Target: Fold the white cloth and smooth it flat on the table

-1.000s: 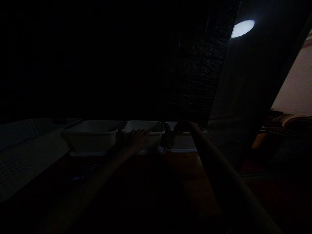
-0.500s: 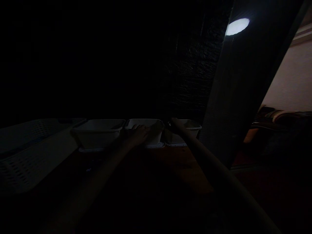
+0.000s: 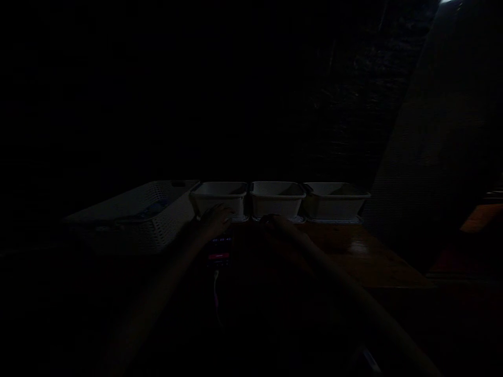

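Note:
The scene is very dark. My left hand (image 3: 215,221) is in front of the left white bin (image 3: 220,201), above a phone with a lit screen (image 3: 219,255). Its fingers look stretched out, and nothing shows in them. Below the middle white bin (image 3: 277,205) is my right hand (image 3: 278,224), low over the wooden table (image 3: 377,262). Its fingers point forward and down; darkness hides whether they are closed or hold anything. A third white bin (image 3: 334,206) stands to the right. All three bins have pale bases under them.
A large white perforated basket (image 3: 165,228) stands left of the bins, with something bluish (image 3: 155,207) inside. A white cable (image 3: 216,285) runs from the phone toward me. Behind is a dark wall, with a ribbed panel (image 3: 408,157) at right.
The view has turned left and darkened. My right hand has left the right bin and come down before the middle one. My left hand has moved from the middle bin to before the left one.

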Demonstrator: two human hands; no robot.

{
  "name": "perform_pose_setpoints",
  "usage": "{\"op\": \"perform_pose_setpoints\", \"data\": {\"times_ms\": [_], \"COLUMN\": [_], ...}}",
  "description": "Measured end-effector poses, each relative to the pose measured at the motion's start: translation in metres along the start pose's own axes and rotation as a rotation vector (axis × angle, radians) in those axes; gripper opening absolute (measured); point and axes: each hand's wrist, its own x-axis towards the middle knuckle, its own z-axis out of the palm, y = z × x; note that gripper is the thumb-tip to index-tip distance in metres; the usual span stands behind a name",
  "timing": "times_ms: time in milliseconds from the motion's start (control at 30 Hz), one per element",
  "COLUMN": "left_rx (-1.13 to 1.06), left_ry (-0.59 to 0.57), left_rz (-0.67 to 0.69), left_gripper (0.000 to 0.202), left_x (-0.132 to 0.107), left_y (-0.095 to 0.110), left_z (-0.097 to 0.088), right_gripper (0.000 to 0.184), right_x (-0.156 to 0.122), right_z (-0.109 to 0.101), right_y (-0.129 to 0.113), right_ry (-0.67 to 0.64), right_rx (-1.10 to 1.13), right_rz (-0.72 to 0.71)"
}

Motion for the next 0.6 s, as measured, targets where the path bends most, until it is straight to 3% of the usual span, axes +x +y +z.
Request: {"op": "perform_pose_setpoints", "data": {"times_ms": [133, 267, 367, 433, 533, 600], "left_rx": [0.020, 0.052, 0.015, -0.041, -0.143, -0.216], "left_ry": [0.061, 0.225, 0.264, 0.230, -0.045, -0.126], "left_rz": [-0.028, -0.100, -0.198, -0.352, -0.572, -0.616], "left_gripper": [0.029, 0.028, 0.029, 0.030, 0.027, 0.028], "left_x": [-0.030, -0.050, -0.068, -0.081, -0.100, -0.109], "left_y": [-0.035, -0.067, -0.098, -0.123, -0.156, -0.169], "left_z": [-0.029, -0.066, -0.088, -0.099, -0.114, -0.121], "right_gripper": [0.033, 0.036, 0.038, 0.040, 0.044, 0.049], "right_x": [0.027, 0.058, 0.079, 0.092, 0.107, 0.115], "right_z": [0.015, 0.030, 0.044, 0.053, 0.061, 0.062], "right_y": [-0.019, -0.043, -0.066, -0.085, -0.119, -0.144], "right_ry": [0.045, 0.108, 0.117, 0.083, 0.040, 0.030], "right_rx": [-0.005, 0.041, 0.086, 0.100, 0.112, 0.119], "right_rz": [0.003, -0.153, -0.262, -0.315, -0.350, -0.367]}}
